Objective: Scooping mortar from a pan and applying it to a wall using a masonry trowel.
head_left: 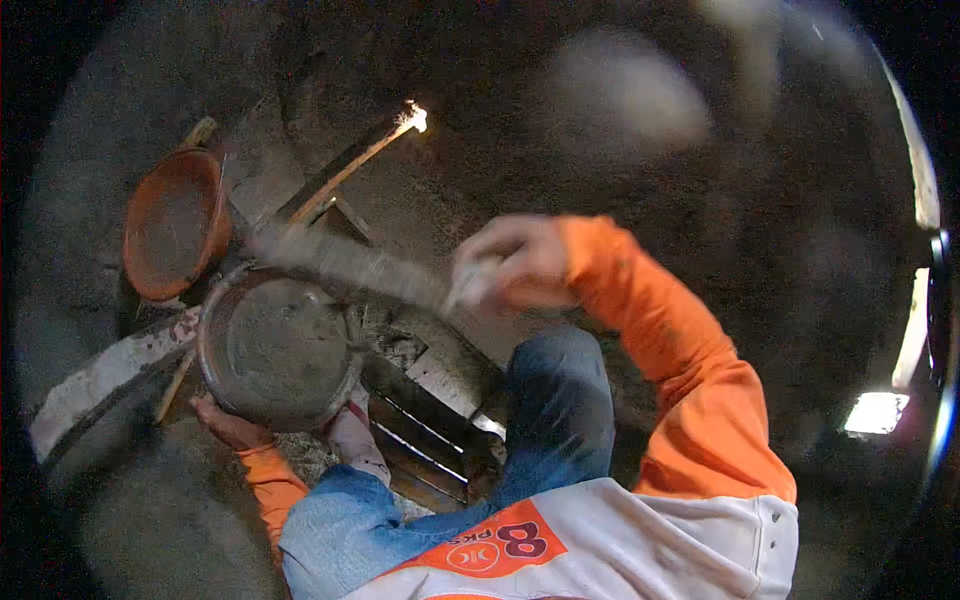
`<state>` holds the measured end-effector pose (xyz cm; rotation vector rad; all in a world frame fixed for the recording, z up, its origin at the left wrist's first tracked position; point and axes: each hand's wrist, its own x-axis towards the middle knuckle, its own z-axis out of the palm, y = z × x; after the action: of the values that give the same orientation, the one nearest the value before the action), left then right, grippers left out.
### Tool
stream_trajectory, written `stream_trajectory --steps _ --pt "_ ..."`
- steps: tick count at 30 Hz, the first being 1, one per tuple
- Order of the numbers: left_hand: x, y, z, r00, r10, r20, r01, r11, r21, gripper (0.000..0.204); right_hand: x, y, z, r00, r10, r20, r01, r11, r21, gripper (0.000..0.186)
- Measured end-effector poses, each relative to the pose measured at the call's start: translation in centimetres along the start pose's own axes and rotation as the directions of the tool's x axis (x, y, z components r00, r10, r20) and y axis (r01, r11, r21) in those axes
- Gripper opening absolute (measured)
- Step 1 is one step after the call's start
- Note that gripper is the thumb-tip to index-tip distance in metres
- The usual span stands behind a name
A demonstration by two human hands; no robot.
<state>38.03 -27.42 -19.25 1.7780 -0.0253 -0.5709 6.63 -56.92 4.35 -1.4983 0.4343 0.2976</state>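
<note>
My left hand point(232, 424) grips the near-left rim of a round, shallow clay bowl point(290, 345), dark and greyish inside. Only part of that hand shows, since the bowl's edge covers some of its fingers. To the right of the bowl and above my knee, my right hand point(512, 262) is closed around the end of a long, flat, grey blade-like tool point(350, 266). Motion smears this tool, so its exact kind cannot be made out. It reaches leftward over the far side of the bowl, apparently above the rim.
A reddish-brown clay bowl point(175, 225) leans at the far left. Beyond, a burning stick point(355, 163) glows at its tip. A pale beam point(110, 375) lies left of the held bowl; dark slats point(420, 430) lie to its right. My bare foot point(357, 447) is against the bowl's near side.
</note>
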Motion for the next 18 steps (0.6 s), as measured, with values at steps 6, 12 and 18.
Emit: stream_trajectory --steps 6,12,18 --pt "-3.2 6.1 4.4 0.988 -0.097 -0.119 0.051 0.939 -0.341 0.062 -17.0 1.7 -8.6 0.006 -0.118 -0.993 0.025 0.993 -0.118 0.027" --pt "-0.6 2.0 2.0 0.991 -0.066 -0.119 0.000 0.872 -0.489 0.067 1.3 1.7 3.6 0.568 0.249 -0.785 -0.441 0.897 -0.034 0.035" --pt "-2.4 3.4 1.5 0.998 -0.036 -0.057 0.016 0.949 -0.314 0.068 19.5 10.1 12.5 0.786 0.224 -0.576 -0.564 0.641 -0.521 0.033"
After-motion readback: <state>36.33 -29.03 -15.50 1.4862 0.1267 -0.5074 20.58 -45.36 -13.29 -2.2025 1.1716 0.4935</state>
